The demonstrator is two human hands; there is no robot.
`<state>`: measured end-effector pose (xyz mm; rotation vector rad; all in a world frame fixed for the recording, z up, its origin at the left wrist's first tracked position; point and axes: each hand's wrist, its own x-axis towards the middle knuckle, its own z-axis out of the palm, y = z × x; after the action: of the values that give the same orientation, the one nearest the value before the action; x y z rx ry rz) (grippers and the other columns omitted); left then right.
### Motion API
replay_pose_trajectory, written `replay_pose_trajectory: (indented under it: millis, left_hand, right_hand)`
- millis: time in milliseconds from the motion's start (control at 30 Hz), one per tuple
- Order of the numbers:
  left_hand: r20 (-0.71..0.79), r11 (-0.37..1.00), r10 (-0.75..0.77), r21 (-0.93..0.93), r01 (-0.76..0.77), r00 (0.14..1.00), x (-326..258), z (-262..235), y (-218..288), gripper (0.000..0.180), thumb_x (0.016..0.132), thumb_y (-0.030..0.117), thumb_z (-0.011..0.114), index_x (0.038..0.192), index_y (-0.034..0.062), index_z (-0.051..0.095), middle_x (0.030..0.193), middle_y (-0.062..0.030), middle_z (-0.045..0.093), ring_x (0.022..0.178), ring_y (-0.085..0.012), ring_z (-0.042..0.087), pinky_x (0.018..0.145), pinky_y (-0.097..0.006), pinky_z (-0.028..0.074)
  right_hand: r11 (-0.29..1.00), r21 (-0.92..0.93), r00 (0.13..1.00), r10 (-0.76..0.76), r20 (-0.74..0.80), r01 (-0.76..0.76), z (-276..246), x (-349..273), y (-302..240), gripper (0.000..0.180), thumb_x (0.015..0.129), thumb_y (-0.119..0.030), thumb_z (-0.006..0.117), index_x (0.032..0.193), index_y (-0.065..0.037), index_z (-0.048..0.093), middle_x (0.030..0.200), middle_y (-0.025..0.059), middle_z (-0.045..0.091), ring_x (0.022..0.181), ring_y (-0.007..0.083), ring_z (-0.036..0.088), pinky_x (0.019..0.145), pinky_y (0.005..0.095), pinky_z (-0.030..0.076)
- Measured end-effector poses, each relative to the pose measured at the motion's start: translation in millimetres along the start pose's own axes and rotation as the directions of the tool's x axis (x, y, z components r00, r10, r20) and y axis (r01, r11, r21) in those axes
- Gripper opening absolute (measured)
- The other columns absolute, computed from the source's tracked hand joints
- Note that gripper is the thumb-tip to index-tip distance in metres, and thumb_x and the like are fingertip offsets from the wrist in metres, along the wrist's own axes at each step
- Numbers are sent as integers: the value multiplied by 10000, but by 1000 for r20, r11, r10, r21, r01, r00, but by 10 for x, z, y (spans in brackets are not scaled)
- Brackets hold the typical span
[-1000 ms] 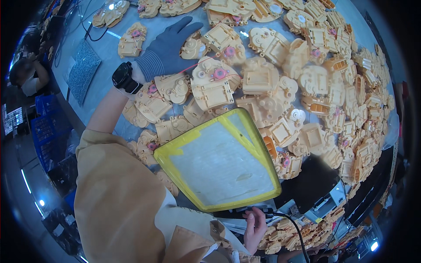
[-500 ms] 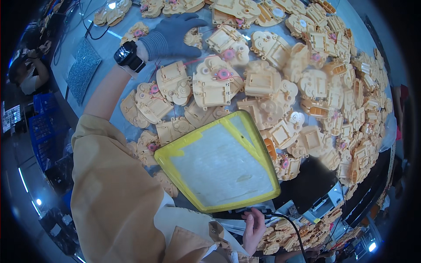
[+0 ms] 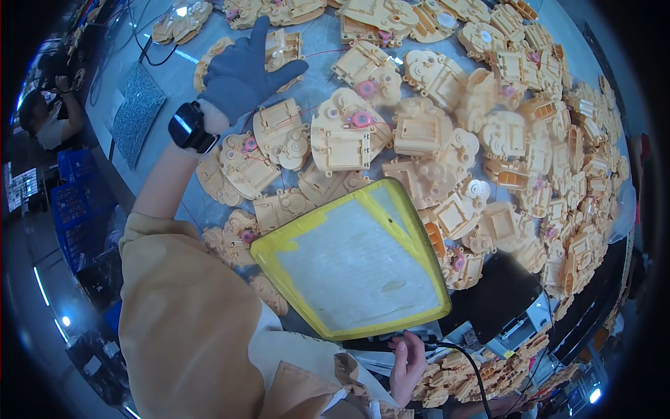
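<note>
Visibly, the left grip [image 3: 239,75], a hand in a grey-blue glove, is open, with forefinger and thumb spread wide apart. In the gap between these two lies a beige plastic housing [image 3: 281,47], its near part passing under the thumb; whether the glove actually touches it cannot be told, and the remaining fingers are hard to make out. A second housing [image 3: 207,64] sits just beside the hand on its left, partly covered by it.

A black watch [image 3: 190,127] circles the wrist, above a tan sleeve [image 3: 185,293]. Just below the gloved palm, to the right, rests a compartmented housing [image 3: 281,133], and beyond that a larger housing [image 3: 340,143] bearing a pink disc [image 3: 361,119].

Nearer the body, a pale panel [image 3: 359,262] with a yellow border overlaps several housings. At its lower edge is the right grip [image 3: 407,366], bare, with fingers bent by the end of a black cable [image 3: 471,366]; I cannot tell whether they are closed on it.

Farther out, a blue speckled packet [image 3: 137,115] lies on the desk [image 3: 174,87] to the left, while a dense spread of housings [image 3: 558,160] fills the right side.
</note>
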<state>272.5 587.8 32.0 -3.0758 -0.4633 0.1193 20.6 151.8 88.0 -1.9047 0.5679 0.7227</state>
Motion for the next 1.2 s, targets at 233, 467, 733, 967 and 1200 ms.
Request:
replay_pose_trajectory:
  millis: [233,467,733,967,1200]
  left_hand:
    - [225,997,-70,-22,77,972,197,-73,157,861,756,588,542,1393,110,215,1227,-240,459,1047,-378,543,858,-428,464]
    - [-11,970,232,-66,-232,973,176,173,-80,759,710,417,635,1367,268,285,1370,-172,296,1156,-375,447,922,-437,439]
    - [-220,882,391,-189,-432,894,62,137,-66,739,690,263,661,1347,236,324,1380,-121,299,1236,-336,353,977,-422,391]
    - [-156,857,490,-93,-507,857,92,142,-27,738,683,173,645,1351,183,332,1395,-120,287,1253,-333,335,1006,-420,357]
    - [-236,841,485,-138,-523,842,117,125,-9,733,678,148,617,1352,176,331,1389,-131,293,1235,-338,355,1000,-431,354]
  right_hand:
    - [1000,26,1000,3,-5,-3,-3,-19,10,252,897,-114,508,1079,61,512,870,137,610,755,164,590,703,272,477]
    - [995,-97,994,22,105,-12,10,-130,-36,242,868,-95,540,1071,37,534,859,133,634,768,170,615,711,281,483]
    - [973,-229,960,100,261,-39,-52,-336,190,257,842,-134,582,1053,12,567,835,145,642,730,185,627,675,301,501]
    - [979,-196,968,104,229,-58,-28,-295,176,249,845,-131,569,1045,17,566,823,136,641,737,177,622,676,291,494]
    - [980,-193,977,93,194,-55,-29,-280,123,247,850,-131,562,1045,20,560,801,130,643,725,176,622,673,292,491]
